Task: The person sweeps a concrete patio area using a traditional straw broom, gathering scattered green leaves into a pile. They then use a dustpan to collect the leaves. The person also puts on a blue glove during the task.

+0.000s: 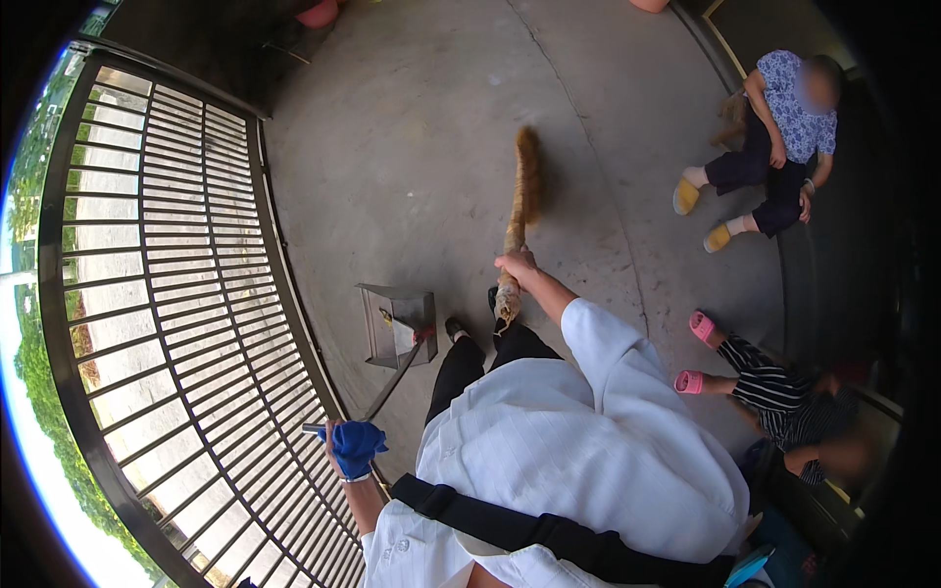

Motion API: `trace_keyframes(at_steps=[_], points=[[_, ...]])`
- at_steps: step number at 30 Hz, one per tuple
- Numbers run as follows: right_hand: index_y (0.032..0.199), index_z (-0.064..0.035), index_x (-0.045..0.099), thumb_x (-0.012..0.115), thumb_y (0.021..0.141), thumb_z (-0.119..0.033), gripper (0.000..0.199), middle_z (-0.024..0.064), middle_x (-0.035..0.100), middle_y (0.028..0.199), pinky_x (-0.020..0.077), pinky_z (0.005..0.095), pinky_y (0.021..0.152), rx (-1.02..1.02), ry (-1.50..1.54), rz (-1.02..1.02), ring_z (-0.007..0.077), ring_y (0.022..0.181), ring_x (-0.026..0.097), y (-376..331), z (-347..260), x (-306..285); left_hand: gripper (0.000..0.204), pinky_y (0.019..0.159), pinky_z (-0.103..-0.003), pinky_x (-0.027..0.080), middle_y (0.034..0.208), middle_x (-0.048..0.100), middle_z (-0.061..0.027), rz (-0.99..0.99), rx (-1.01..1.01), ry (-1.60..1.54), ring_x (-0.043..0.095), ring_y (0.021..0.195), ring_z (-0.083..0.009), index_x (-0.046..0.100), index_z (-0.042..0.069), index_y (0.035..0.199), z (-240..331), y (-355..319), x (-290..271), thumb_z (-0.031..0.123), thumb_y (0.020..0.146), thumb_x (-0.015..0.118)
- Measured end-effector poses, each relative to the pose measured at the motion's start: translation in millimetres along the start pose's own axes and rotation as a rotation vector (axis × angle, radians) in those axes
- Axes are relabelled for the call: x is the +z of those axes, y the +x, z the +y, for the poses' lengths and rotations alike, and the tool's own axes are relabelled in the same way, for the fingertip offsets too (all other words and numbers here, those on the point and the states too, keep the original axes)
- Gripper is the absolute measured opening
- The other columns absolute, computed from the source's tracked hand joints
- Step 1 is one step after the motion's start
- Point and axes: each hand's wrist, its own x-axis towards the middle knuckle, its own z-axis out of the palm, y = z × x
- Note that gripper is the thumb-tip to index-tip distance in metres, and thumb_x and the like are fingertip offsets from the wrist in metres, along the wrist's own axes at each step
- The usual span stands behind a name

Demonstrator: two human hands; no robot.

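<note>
My right hand (pixel 520 267) is closed round the bound grip of a short straw broom (pixel 517 230). The broom reaches away from me, and its brown bristle end blurs a little over the concrete floor. Down to the left, my left hand (pixel 334 453) is closed round the end of a long dustpan handle (pixel 394 380). A bunched blue cloth (pixel 360 443) covers part of that hand. The dustpan (pixel 421 306) sits on the floor beside my feet, left of the broom. Some small pale and yellowish bits show inside it, too small to name.
A dark barred metal gate (pixel 196 294) runs along my left. To the right sit two people, one in a blue patterned top (pixel 784 93) and one in pink sandals (pixel 690 382). A crack crosses the concrete floor (pixel 421 127). A reddish container (pixel 319 12) stands at the far edge.
</note>
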Motion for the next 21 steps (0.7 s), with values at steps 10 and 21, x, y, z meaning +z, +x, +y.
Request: trace_keyframes(at_steps=[10,21], points=[[0.101,-0.0082,0.044,0.06,0.069,-0.005,0.036,0.0073,0.048,0.067,0.0452,0.0351,0.036,-0.005,0.073,-0.28,0.0186,0.044,0.051,-104.8,-76.8,-32.7,0.016,0.068,-0.034,0.046,0.076,0.056,-0.0042,-0.458,-0.23,-0.066,0.056,0.07,-0.019,0.051,0.007,0.088,8.4,89.2,-14.8,0.019,0.087,0.041],[0.116,-0.0096,0.04,0.061,0.062,-0.001,0.058,0.0125,0.051,0.079,0.0484,0.038,0.039,0.04,0.035,0.0,0.0245,0.047,0.053,-68.9,-18.3,28.1,0.023,0.077,-0.033,0.044,0.089,0.055,-0.0028,-0.328,-0.282,-0.134,0.055,0.08,-0.0169,0.049,0.007,0.101,-5.0,88.1,-37.6,0.024,0.085,0.048]])
